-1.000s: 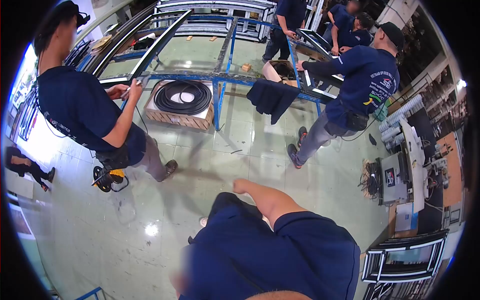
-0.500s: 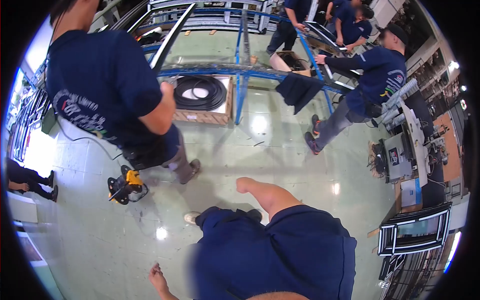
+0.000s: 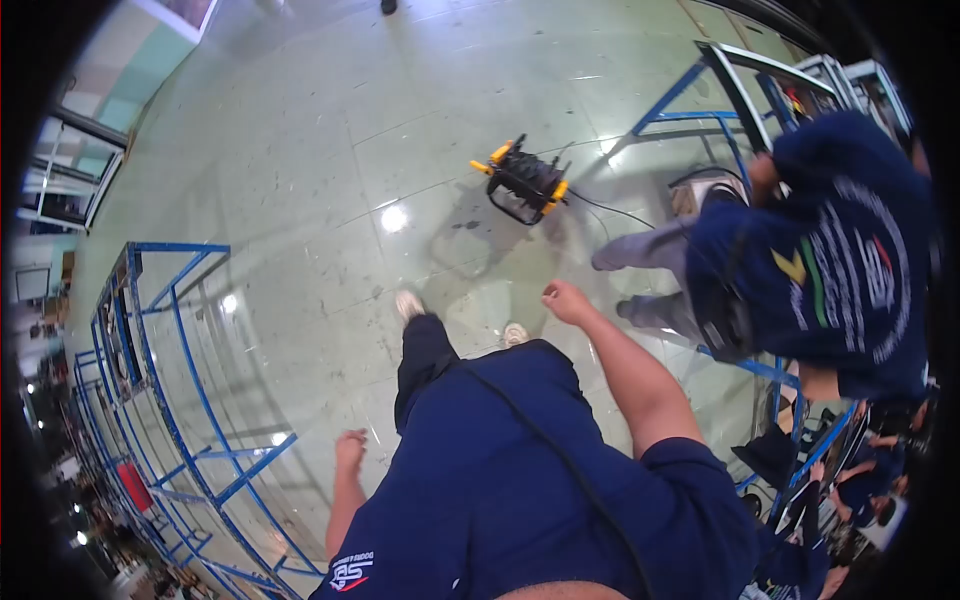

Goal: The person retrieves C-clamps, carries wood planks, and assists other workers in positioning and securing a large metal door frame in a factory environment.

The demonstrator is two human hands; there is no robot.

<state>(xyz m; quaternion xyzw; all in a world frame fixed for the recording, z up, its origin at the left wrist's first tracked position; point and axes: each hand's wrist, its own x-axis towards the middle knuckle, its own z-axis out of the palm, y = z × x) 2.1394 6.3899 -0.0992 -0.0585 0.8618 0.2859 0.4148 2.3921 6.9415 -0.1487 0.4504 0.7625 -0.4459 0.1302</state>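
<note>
My left hand (image 3: 350,449) hangs low at my side over the floor, its fingers loosely bent and a little apart, with nothing visible in it. My right hand (image 3: 567,301) is out in front of my body with its fingers curled in, and no object shows in it. Neither hand touches anything. Beyond the right hand stands a black and yellow cable reel (image 3: 527,180) on the floor, with a thin cable (image 3: 615,209) running from it to the right.
A co-worker (image 3: 800,250) in a dark blue shirt stands close on my right, beside blue metal frames (image 3: 672,115). Along the left runs a long blue metal rack (image 3: 165,405). More people (image 3: 868,485) are at the lower right. Tiled floor (image 3: 320,190) lies ahead.
My view has turned to the left, so the cable reel and the nearby co-worker now appear further right. The blue rack has come into view. My right hand has swung, still holding nothing visible.
</note>
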